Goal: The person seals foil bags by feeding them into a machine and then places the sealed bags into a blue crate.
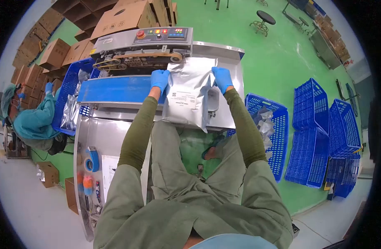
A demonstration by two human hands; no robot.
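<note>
A large silver foil pouch (pixel 186 93) with a printed white label hangs between my two blue-gloved hands, its upper edge close to the belt end of the band sealing machine (pixel 142 45). My left hand (pixel 159 79) is closed on the pouch's left side, near its top. On the opposite side, my right hand (pixel 222 78) grips the upper right corner. Under the sealer's head runs a blue conveyor belt (pixel 115 89), just left of my left hand. The pouch's lower end reaches down over the front edge of the metal table, above my lap.
At right, a blue crate (pixel 281 143) holds silver pouches; more blue crates (pixel 308 155) are stacked beyond. Another blue crate (pixel 59 99) with pouches stands left, beside a seated co-worker (pixel 37 118). Blue tape (pixel 91 161) lies on the metal table (pixel 107 128). Cardboard boxes (pixel 124 18) stand behind the sealer.
</note>
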